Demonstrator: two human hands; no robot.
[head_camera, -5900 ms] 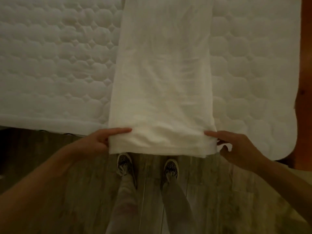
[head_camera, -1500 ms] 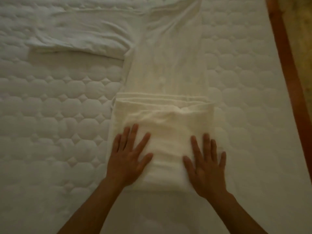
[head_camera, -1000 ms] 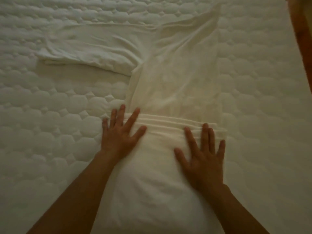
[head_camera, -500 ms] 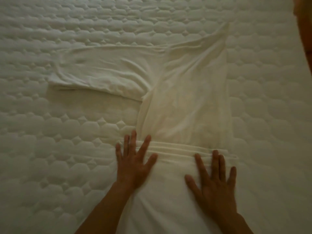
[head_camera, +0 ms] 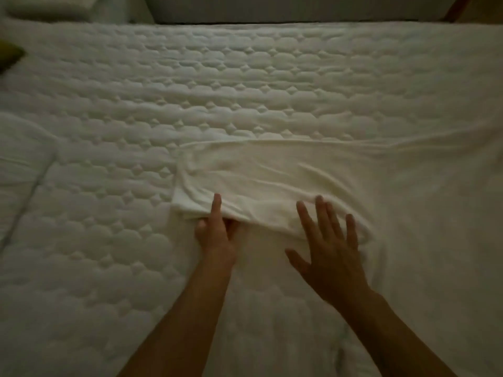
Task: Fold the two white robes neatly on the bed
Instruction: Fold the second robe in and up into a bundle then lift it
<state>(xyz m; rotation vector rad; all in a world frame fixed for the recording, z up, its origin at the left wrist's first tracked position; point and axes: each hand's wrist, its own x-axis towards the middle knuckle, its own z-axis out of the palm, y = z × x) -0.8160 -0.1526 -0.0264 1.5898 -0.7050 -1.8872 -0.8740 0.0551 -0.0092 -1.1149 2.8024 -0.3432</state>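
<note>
A white robe (head_camera: 285,172) lies on the quilted mattress (head_camera: 109,240). Its sleeve stretches left across the middle, and its body runs off right and down under my arms. My left hand (head_camera: 217,232) holds the sleeve's near edge close to the cuff, with the index finger on top and the other fingers tucked under the cloth. My right hand (head_camera: 329,246) rests flat on the robe with its fingers spread, just right of the left hand, where the sleeve joins the body. More white cloth (head_camera: 19,170), which I cannot tell from bedding, lies at the left edge.
A pillow (head_camera: 46,6) lies at the far left corner, with a dark greenish object (head_camera: 9,57) below it at the left edge. A reddish wooden frame (head_camera: 457,6) shows at the top right. The dark gap behind the mattress runs along the top.
Both hands left the stacked folds of the robe's body and moved up and left to the sleeve. My left hand took hold of the sleeve's edge. The view shifted towards the head of the bed.
</note>
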